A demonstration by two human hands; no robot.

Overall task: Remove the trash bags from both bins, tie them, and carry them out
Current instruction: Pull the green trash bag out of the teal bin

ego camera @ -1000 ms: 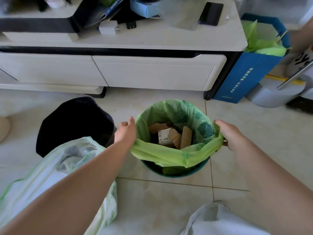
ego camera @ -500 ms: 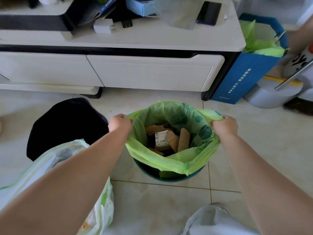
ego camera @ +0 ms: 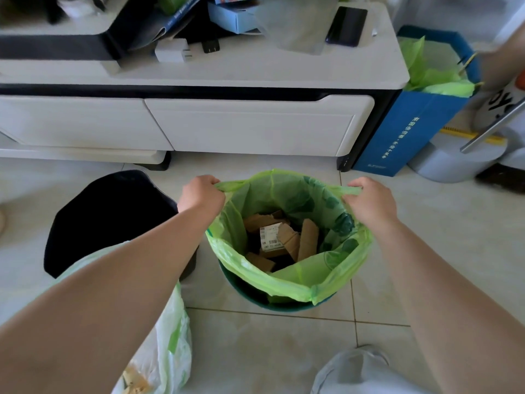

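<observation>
**Green bag gripped at both sides, sitting in the teal bin**

Standing here by the low white cabinet [ego camera: 255, 126], its tabletop [ego camera: 255, 72] is cluttered with boxes and papers; on the tiled floor [ego camera: 284, 351] in front sits a black bin [ego camera: 108, 217] off to the left, and just beside it the teal bin [ego camera: 255, 300] with the green trash bag [ego camera: 312, 282] inside; the bag's mouth is wide open, the far rim is pulled up clear of the bin while the near rim hangs draped over the bin's edge; a whitish bag with green stripes [ego camera: 170, 345] lies on the floor near the black bin, half hidden behind the forearm, can't tell if it's tied; the left hand [ego camera: 200, 194] has its fingers curled tight round the bag's left rim; the right hand [ego camera: 372, 204] grips the right rim the same way; cardboard scraps [ego camera: 308, 237] sit down in the bag; a dark phone [ego camera: 346, 25] lies on the tabletop.
</observation>
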